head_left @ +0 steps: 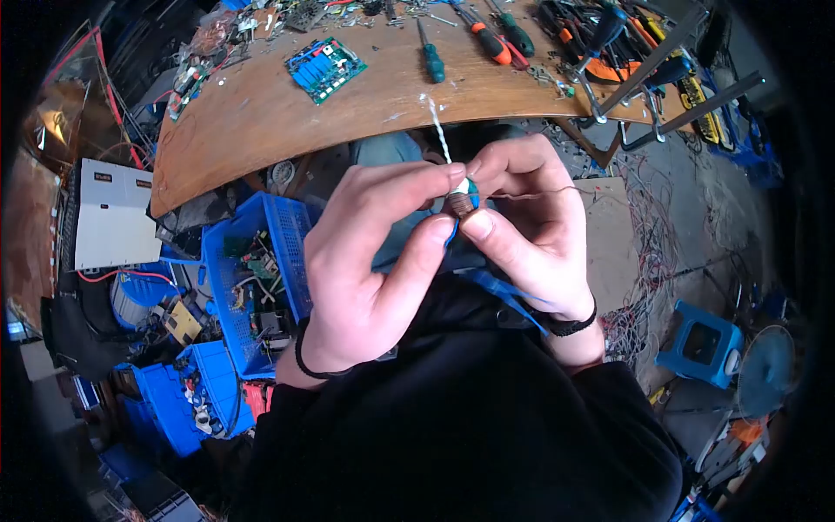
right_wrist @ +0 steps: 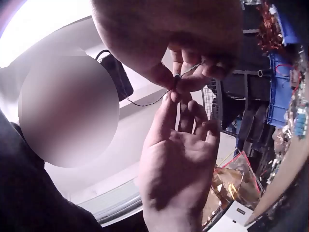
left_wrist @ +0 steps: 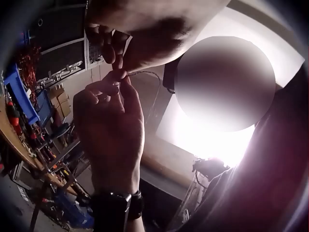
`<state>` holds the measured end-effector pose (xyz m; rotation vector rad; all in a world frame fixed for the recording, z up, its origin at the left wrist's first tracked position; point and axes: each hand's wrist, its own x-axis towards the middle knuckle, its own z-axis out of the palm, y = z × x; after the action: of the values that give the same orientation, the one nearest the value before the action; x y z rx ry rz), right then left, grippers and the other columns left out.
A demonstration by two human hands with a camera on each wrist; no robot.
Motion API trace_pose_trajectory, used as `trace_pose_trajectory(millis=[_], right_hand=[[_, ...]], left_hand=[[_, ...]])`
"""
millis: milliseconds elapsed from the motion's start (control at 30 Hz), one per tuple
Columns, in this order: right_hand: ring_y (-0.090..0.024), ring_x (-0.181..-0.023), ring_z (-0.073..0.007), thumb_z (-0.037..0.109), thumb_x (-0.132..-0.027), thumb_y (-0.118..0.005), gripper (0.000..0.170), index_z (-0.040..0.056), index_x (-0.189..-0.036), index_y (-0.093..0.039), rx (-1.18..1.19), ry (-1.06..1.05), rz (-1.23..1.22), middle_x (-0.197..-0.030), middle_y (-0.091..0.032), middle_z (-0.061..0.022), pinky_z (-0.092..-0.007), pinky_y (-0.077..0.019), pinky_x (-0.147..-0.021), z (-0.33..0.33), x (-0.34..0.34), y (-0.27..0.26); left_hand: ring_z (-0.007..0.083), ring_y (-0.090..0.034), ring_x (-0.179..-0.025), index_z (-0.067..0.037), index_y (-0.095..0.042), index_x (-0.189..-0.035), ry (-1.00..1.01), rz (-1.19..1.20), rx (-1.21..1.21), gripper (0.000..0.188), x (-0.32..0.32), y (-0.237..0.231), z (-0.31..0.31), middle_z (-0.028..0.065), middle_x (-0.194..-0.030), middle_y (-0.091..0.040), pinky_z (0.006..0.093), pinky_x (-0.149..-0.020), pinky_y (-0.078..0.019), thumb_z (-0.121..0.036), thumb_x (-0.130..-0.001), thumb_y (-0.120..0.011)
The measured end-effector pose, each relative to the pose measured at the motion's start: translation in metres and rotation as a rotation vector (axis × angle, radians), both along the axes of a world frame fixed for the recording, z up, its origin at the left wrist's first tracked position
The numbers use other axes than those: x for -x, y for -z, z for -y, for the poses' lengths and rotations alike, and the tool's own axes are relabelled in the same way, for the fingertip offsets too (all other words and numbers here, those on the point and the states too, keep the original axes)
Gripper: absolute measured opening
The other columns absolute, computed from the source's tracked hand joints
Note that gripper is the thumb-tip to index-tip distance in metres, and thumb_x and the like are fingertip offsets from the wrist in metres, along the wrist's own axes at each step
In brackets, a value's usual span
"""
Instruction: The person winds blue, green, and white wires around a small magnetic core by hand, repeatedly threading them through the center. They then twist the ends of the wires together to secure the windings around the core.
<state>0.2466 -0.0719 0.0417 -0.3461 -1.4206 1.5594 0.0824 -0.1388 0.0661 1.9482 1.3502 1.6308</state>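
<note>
Both hands are closed on one small wound coil: the left hand and right hand each pinch it between thumb and fingertips. The coil is held at the near side of the wooden table — a white twisted wire extends from its far end. On the tabletop, a green circuit board lies left of a screwdriver.
</note>
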Motion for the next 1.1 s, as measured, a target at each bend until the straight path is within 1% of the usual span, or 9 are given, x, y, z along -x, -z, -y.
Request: trace_pose_trajectory(millis=[67,233,433,533,633,833,867,900,1100], right_hand=[[-0.055,-0.083,-0.0052,0.008,-0.087,-0.077,0.033,0.0023,-0.114,-0.059,-0.04,0.063,-0.013,-0.099,-0.065,-0.0003,-0.0216,-0.0432,-0.072,0.0,0.004,0.004],[-0.055,-0.08,-0.0048,0.009,-0.087,-0.078,0.027,0.002,-0.109,-0.065,-0.081,0.073,0.015,-0.095,-0.067,0.0001,-0.0213,-0.0431,-0.071,-0.004,0.0,0.003],[-0.059,-0.085,-0.006,0.007,-0.091,-0.072,0.018,-0.0004,-0.106,-0.067,0.118,0.061,0.136,-0.095,-0.069,-0.0022,-0.0222,-0.0473,-0.074,0.001,-0.002,-0.011],[-0.061,-0.087,-0.007,0.007,-0.091,-0.072,0.016,-0.0009,-0.105,-0.067,0.019,0.094,0.188,-0.096,-0.069,-0.0033,-0.0225,-0.0485,-0.075,-0.005,-0.002,-0.003],[-0.06,-0.085,-0.0066,0.007,-0.092,-0.071,0.016,-0.0008,-0.105,-0.066,-0.075,0.15,0.186,-0.096,-0.067,-0.0028,-0.022,-0.0478,-0.075,-0.009,-0.003,0.002],[-0.059,-0.088,-0.0064,0.005,-0.095,-0.066,0.017,0.0005,-0.11,-0.061,0.143,-0.06,0.067,-0.098,-0.064,-0.0015,-0.0217,-0.0483,-0.079,-0.008,-0.004,-0.001],[-0.059,-0.088,-0.0064,0.005,-0.095,-0.066,0.017,0.0005,-0.11,-0.061,0.143,-0.058,0.074,-0.098,-0.064,-0.0015,-0.0217,-0.0483,-0.079,-0.009,-0.003,0.0],[-0.059,-0.088,-0.0067,0.005,-0.095,-0.065,0.016,0.0006,-0.11,-0.06,0.146,-0.077,0.055,-0.098,-0.064,-0.0017,-0.022,-0.0488,-0.079,-0.011,-0.003,0.002],[-0.06,-0.089,-0.0066,0.007,-0.097,-0.064,0.015,0.0001,-0.109,-0.06,0.189,-0.172,0.074,-0.098,-0.063,-0.0016,-0.0224,-0.0491,-0.08,-0.009,-0.006,-0.004]], left_hand=[[0.0304,-0.067,-0.098,0.004,-0.065,-0.117,0.028,-0.037,0.018,0.03,0.001,-0.001,-0.001,0.0183,-0.113,-0.067,0.0364,-0.086,-0.053,0.001,-0.087,-0.069],[0.0302,-0.067,-0.1,0.004,-0.064,-0.119,0.045,-0.035,-0.036,0.03,0.002,0.008,-0.007,0.0188,-0.115,-0.067,0.0357,-0.086,-0.0537,0.001,-0.089,-0.068],[0.0299,-0.07,-0.09,0.005,-0.065,-0.117,-0.055,0.034,-0.041,0.028,-0.004,0.013,-0.007,0.0185,-0.109,-0.072,0.0355,-0.081,-0.055,0.0,-0.089,-0.068],[0.0296,-0.07,-0.088,0.005,-0.066,-0.116,-0.102,-0.043,-0.106,0.03,-0.002,0.01,-0.007,0.0175,-0.106,-0.072,0.0359,-0.079,-0.0553,0.0,-0.087,-0.07],[0.0258,-0.069,-0.098,0.007,-0.063,-0.122,-0.078,-0.139,-0.069,0.034,-0.003,0.006,-0.004,0.0195,-0.11,-0.071,0.0347,-0.088,-0.0538,-0.003,-0.09,-0.069],[0.0231,-0.067,-0.095,0.007,-0.063,-0.121,-0.055,-0.158,-0.108,0.039,-0.001,0.006,-0.003,0.0162,-0.111,-0.069,0.0326,-0.084,-0.0532,-0.003,-0.085,-0.075],[0.0206,-0.066,-0.097,0.007,-0.06,-0.122,-0.037,0.047,0.039,0.04,-0.007,0.01,0.003,0.0171,-0.111,-0.068,0.0321,-0.086,-0.0528,-0.001,-0.086,-0.075],[0.0192,-0.066,-0.098,0.006,-0.058,-0.121,-0.007,0.155,0.008,0.04,-0.009,0.016,0.003,0.0177,-0.112,-0.068,0.0319,-0.088,-0.0524,0.0,-0.086,-0.075],[0.0204,-0.066,-0.096,0.005,-0.061,-0.116,0.005,0.025,-0.019,0.036,0.0,0.009,0.003,0.0169,-0.112,-0.068,0.0315,-0.088,-0.0516,0.002,-0.084,-0.076]])
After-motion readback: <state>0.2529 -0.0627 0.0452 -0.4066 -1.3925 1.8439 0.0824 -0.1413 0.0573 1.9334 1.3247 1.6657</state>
